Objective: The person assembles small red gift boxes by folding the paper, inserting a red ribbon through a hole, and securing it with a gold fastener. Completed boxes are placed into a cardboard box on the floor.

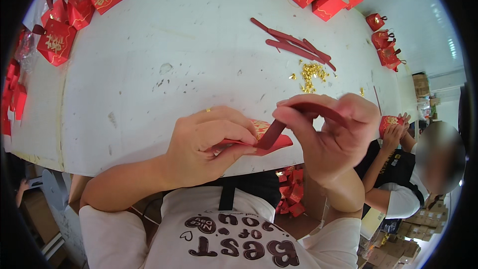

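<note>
My left hand (206,139) is closed on a small red gift box (280,144) with gold print, held just above the table's near edge. Its thumb and fingers also pinch the lower end of a dark red strap (271,136) against the box. The strap bends up and over into my right hand (341,137), whose thumb and fingers grip its other part in a curve. Beyond the hands, several loose dark red straps (298,44) lie in a bundle. Beside them is a small heap of gold metal fasteners (312,76). My left hand hides much of the box.
Red boxes with strap handles (56,42) stand at the far left of the white table (124,89). More open red boxes (328,5) and small handled ones (386,45) line the far right. A co-worker (398,179) handles a red box at right. Below the edge sit red pieces (291,192).
</note>
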### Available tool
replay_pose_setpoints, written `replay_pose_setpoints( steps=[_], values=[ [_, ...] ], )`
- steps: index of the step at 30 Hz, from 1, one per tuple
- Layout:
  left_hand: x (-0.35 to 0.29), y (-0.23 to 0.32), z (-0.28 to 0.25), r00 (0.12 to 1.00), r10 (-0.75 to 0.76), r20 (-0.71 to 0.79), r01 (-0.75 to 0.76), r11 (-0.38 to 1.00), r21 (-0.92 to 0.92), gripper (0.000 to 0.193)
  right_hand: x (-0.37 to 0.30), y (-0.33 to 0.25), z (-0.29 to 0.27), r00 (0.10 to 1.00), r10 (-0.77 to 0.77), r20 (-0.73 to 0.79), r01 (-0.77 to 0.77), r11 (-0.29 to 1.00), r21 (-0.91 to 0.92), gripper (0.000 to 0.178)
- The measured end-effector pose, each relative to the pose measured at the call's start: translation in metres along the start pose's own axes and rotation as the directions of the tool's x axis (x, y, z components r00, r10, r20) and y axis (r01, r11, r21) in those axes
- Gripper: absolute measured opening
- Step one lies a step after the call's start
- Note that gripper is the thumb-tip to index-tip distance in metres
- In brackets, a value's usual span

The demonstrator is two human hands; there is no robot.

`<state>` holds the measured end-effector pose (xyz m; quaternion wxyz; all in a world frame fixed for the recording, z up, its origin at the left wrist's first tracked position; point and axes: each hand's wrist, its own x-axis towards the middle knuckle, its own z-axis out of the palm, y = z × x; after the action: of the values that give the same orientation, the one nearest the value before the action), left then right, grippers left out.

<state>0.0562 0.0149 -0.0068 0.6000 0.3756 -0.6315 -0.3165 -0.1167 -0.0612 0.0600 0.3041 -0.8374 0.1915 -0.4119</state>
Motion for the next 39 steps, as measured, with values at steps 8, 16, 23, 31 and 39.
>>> replay_pose_setpoints(
  steps=[8,16,23,31,39],
  values=[
    [-0.003,-0.003,0.0,0.997,0.065,-0.045,-0.065,0.998,-0.003,0.022,0.004,0.007,-0.014,0.963,-0.237,0.125,0.261,0.935,-0.24,0.02],
    [-0.005,-0.004,0.003,0.992,0.116,-0.049,-0.115,0.993,0.012,0.025,0.005,0.023,-0.022,0.938,-0.314,0.149,0.343,0.906,-0.249,0.042],
    [-0.002,-0.005,0.001,0.992,0.098,-0.073,-0.097,0.995,0.018,0.026,0.019,0.005,-0.008,0.97,-0.079,0.23,0.136,0.96,-0.246,0.071],
    [-0.003,-0.004,0.003,0.991,0.129,-0.047,-0.128,0.992,0.019,0.027,0.038,0.033,-0.014,0.85,-0.451,0.272,0.522,0.652,-0.55,0.03],
    [-0.006,-0.003,0.004,0.989,0.124,-0.082,-0.124,0.992,0.0,0.028,-0.001,-0.005,-0.023,0.788,0.537,0.3,-0.565,0.825,0.008,0.017]
  ],
)
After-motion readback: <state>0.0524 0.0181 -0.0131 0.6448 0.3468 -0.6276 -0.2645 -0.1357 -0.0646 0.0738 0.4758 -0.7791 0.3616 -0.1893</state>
